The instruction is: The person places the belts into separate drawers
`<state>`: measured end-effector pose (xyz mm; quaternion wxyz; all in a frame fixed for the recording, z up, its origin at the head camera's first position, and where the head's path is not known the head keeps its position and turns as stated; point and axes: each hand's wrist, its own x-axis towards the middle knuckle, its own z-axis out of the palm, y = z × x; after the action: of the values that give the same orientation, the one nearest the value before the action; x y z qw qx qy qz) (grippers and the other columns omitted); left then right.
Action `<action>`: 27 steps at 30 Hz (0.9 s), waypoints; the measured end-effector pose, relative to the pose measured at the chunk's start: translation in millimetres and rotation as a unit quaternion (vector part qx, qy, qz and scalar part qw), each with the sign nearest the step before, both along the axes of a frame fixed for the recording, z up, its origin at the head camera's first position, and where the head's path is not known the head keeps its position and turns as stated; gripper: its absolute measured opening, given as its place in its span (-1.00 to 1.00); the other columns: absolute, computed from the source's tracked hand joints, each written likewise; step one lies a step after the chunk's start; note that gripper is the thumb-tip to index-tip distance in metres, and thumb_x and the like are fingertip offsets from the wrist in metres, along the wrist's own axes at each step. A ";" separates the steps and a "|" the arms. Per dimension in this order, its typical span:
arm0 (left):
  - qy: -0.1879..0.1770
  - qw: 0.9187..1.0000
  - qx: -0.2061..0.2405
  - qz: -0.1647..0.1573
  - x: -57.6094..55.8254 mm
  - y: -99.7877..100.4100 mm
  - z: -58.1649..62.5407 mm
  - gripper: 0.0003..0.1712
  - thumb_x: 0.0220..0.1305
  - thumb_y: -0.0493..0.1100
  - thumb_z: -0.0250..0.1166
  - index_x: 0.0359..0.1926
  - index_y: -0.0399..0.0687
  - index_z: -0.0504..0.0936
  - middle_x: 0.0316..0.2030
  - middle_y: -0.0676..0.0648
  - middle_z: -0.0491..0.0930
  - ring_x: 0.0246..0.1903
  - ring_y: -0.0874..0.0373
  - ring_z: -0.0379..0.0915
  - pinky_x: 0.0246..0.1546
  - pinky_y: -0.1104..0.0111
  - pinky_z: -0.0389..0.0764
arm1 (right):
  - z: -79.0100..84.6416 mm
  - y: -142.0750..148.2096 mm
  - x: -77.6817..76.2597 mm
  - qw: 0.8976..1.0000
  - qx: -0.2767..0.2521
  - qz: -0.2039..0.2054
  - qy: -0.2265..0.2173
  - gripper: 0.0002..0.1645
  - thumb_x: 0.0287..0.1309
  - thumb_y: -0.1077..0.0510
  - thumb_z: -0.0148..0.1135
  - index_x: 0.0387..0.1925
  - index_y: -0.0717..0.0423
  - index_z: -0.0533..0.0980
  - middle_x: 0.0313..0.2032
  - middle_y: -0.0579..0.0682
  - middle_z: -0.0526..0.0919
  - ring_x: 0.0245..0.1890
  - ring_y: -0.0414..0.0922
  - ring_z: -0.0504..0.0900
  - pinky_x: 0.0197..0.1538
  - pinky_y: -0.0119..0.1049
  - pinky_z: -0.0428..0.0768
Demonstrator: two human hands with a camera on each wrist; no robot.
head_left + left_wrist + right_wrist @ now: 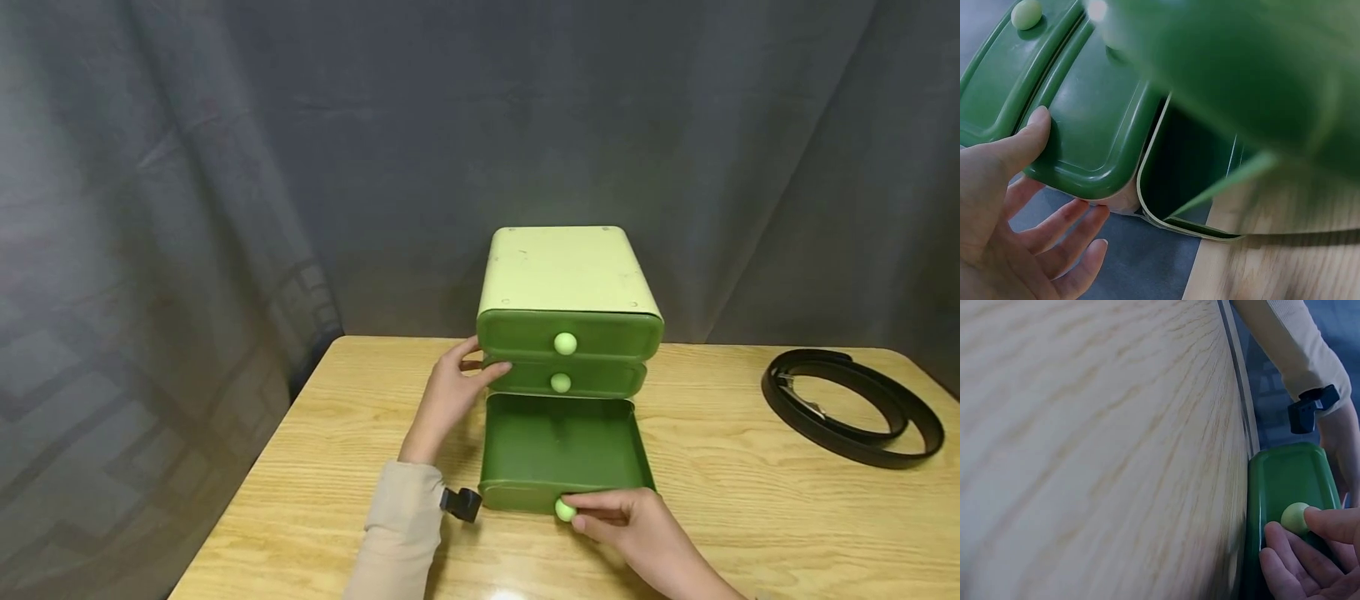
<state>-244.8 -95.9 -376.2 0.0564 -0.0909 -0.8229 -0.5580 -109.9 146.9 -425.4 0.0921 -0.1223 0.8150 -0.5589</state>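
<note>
A small drawer cabinet (566, 267) with a pale yellow-green top and green drawer fronts stands on the table. Its bottom drawer (558, 450) is pulled far out, with the green floor showing. My right hand (637, 529) pinches that drawer's round light-green knob (1295, 517) between thumb and fingers. At the cabinet's left side, my left hand (453, 392) holds the corner, its thumb on the front of the middle drawer (1094, 112) and its other fingers round the side. The top drawer (517, 333) and middle drawer are pushed in, each with a round knob.
A coiled black belt (832, 437) with a metal buckle lies on the wooden table (720, 483) at the right. Grey curtain (405, 167) hangs behind the table and along its left. A black strap piece (461, 504) sits on the left sleeve.
</note>
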 end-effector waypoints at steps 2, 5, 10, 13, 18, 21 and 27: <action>0.001 1.000 -0.001 -0.001 -0.2 -0.5 0.6 -0.39 0.21 0.05 0.44 0.28 0.15 0.54 0.29 -0.03 0.43 0.13 -0.06 0.48 -0.03 0.11 0.60 | 0.4 0.1 0.6 1.000 -0.002 0.002 0.003 -0.69 0.17 0.18 0.40 -0.05 0.20 0.70 -0.07 0.15 0.72 -0.14 -0.21 0.71 -0.17 -0.42 0.64; 0.003 1.000 0.000 0.001 -0.4 -1.2 1.4 -0.38 0.21 0.05 0.45 0.28 0.13 0.55 0.28 -0.05 0.45 0.12 -0.08 0.49 -0.03 0.10 0.60 | 0.7 0.4 0.7 1.000 -0.004 0.004 0.002 -0.70 0.18 0.19 0.39 -0.05 0.20 0.70 -0.07 0.15 0.72 -0.13 -0.21 0.70 -0.17 -0.43 0.64; -0.004 1.000 -0.001 0.003 0.0 -1.0 0.5 -0.38 0.19 0.05 0.46 0.27 0.15 0.55 0.25 -0.06 0.47 0.11 -0.08 0.49 -0.01 0.09 0.59 | 0.4 1.1 3.1 1.000 -0.004 0.007 -0.003 -0.71 0.18 0.20 0.39 -0.06 0.19 0.70 -0.08 0.16 0.72 -0.11 -0.15 0.70 -0.16 -0.42 0.64; -0.003 1.000 0.000 0.001 -0.2 -0.4 -0.7 -0.38 0.19 0.05 0.46 0.28 0.15 0.55 0.25 -0.07 0.47 0.11 -0.10 0.49 0.00 0.08 0.59 | 0.3 1.5 4.3 1.000 0.003 0.008 -0.001 -0.72 0.18 0.20 0.39 -0.06 0.17 0.71 -0.08 0.14 0.72 -0.08 -0.09 0.69 -0.15 -0.41 0.65; -0.005 1.000 0.003 0.001 -0.4 -0.3 -1.8 -0.38 0.19 0.06 0.46 0.28 0.15 0.55 0.28 -0.04 0.44 0.12 -0.08 0.48 -0.03 0.10 0.60 | 0.5 1.1 6.0 1.000 0.024 0.008 0.011 -0.73 0.19 0.19 0.38 -0.06 0.12 0.72 -0.09 0.08 0.73 -0.06 -0.08 0.69 -0.13 -0.42 0.63; -0.008 1.000 0.004 0.001 0.1 -0.1 -1.8 -0.37 0.19 0.07 0.46 0.28 0.16 0.55 0.28 -0.03 0.44 0.12 -0.06 0.48 -0.04 0.10 0.61 | 0.9 0.7 7.1 1.000 0.028 0.011 0.006 -0.72 0.20 0.18 0.37 -0.05 0.12 0.71 -0.08 0.07 0.73 -0.04 -0.06 0.68 -0.11 -0.42 0.62; -0.008 1.000 -0.004 0.006 1.8 0.3 0.8 -0.38 0.19 0.06 0.46 0.27 0.15 0.55 0.24 -0.07 0.48 0.11 -0.08 0.50 -0.03 0.10 0.61 | 1.8 0.5 8.0 1.000 0.018 0.023 0.002 -0.70 0.22 0.20 0.35 -0.02 0.16 0.69 -0.07 0.11 0.72 -0.03 0.00 0.68 -0.10 -0.41 0.63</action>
<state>-243.0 -95.5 -375.4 0.0529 -0.0820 -0.8260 -0.5552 -101.8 147.4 -423.6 0.1054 -0.1400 0.8221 -0.5416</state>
